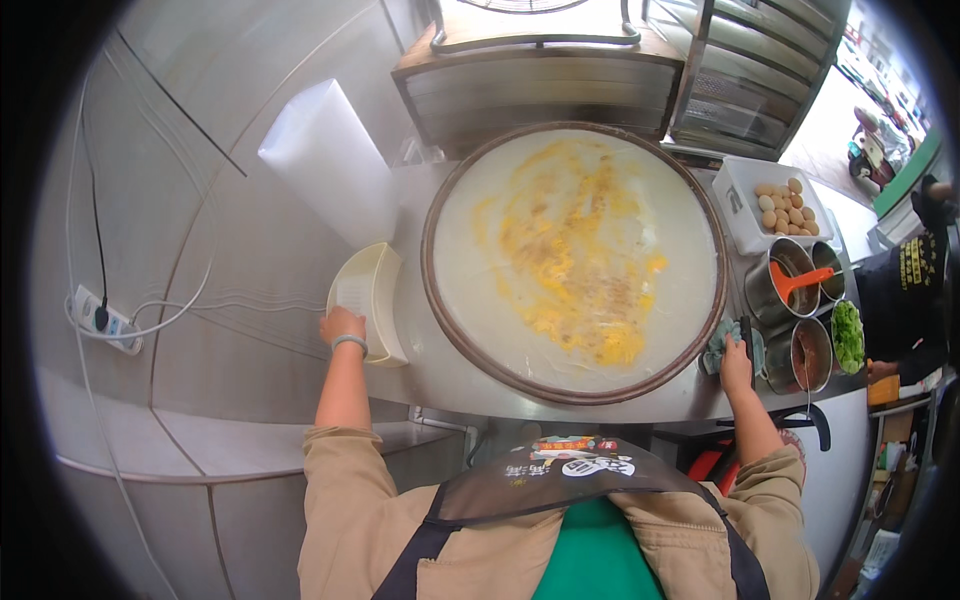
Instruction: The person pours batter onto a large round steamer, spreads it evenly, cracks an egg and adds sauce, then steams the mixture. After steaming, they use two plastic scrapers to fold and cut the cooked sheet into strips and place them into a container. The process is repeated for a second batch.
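Observation:
A large round griddle (574,262) with a brown rim carries a pale sheet of batter with egg (559,255) spread in yellow streaks over it. At its left, my left hand (345,327) reaches into a cream plastic container (386,307); the fingers are partly hidden inside it. My right hand (735,366) is by the griddle's lower right rim, on a crumpled grey-green cloth (721,341) and beside a black handle (746,349); what exactly its fingers hold is unclear.
Right of the griddle stand a white bin (739,225) of eggs, metal pots, one with an orange tool (802,281), a pot of reddish sauce (810,356) and chopped greens (847,337). A tall white bag (337,165) stands back left. Another person's dark sleeve (926,364) is at far right.

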{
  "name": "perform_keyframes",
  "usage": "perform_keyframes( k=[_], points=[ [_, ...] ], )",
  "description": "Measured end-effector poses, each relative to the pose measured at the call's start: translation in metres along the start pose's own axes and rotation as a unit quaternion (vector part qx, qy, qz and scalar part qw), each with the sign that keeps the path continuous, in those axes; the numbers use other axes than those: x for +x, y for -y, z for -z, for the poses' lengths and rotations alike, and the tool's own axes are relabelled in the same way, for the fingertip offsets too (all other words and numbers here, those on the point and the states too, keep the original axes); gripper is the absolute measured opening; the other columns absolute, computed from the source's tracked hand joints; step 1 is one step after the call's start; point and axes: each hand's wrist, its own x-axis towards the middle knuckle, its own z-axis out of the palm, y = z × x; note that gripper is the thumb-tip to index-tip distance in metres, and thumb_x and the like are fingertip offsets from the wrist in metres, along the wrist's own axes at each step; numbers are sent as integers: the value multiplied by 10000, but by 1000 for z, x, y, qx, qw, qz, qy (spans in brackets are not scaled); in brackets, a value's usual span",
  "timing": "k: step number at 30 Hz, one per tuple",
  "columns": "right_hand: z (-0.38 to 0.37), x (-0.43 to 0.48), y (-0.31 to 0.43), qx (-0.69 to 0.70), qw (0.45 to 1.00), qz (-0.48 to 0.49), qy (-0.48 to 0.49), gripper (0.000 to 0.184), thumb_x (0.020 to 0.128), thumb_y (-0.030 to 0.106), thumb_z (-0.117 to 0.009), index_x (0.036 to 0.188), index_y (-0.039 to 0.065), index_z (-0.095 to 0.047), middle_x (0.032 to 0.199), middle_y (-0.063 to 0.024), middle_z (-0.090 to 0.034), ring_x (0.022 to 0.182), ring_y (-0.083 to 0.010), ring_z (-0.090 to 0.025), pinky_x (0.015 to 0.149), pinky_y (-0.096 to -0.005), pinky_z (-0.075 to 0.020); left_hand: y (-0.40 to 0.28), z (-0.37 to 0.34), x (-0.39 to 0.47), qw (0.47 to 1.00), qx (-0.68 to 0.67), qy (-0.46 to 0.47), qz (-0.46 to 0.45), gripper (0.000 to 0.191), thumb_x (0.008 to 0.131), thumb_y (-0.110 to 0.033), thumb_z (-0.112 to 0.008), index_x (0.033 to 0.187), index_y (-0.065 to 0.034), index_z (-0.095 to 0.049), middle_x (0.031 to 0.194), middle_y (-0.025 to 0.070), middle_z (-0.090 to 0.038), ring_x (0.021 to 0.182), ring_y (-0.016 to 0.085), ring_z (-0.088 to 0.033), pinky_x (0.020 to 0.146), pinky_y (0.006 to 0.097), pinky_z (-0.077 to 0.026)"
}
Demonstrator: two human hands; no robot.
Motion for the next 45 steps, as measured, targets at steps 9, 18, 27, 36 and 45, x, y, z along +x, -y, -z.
perform_keyframes(
  k=[9, 18, 27, 36, 45],
  points=[
    [142, 11, 167, 244, 969, 22, 28, 379, 787, 133, -594, 1134, 16, -495, 988, -171, -584, 846, -298, -592, 733, -359, -474, -21, 70, -27, 958, -182, -140, -174, 204, 795, -199, -556, 851, -6, -522, 778, 199, -596, 657, 367, -562, 598, 420, -447],
    [133, -56, 297, 458, 803, 125, 361, 687, 829, 230, -564, 1315, -64, -177, 930, -192, -575, 656, -222, -599, 554, -307, -497, -148, 74, -243, 680, -518, 380, -352, 169, 830, -133, -475, 934, -8, -521, 733, 72, -549, 694, 141, -536, 594, 295, -448],
    [112, -36, 250, 478, 706, 153, 499, 479, 909, 217, -431, 1298, 93, -179, 1005, -147, -505, 815, -191, -556, 552, -289, -519, -171, 79, -264, 599, -485, 585, -252, 92, 842, -76, -474, 903, -53, -409, 861, 74, -522, 749, 154, -582, 646, 283, -517],
    [116, -27, 247, 407, 775, 179, 448, 502, 836, 171, -501, 1278, 71, -284, 936, -173, -578, 756, -216, -588, 609, -328, -497, -166, 61, -276, 681, -556, 432, -201, 329, 753, 3, -504, 1041, -10, -346, 977, 127, -525, 923, 211, -567, 699, 321, -514],
    [139, 6, 221, 252, 937, 36, 239, 302, 774, 176, -475, 998, -18, -531, 853, -259, -594, 809, -390, -581, 711, -442, -461, -114, 34, -242, 524, -655, 538, -76, 315, 833, -61, -474, 1148, -36, -481, 1060, 97, -566, 854, 197, -594, 645, 337, -526]
  ],
)
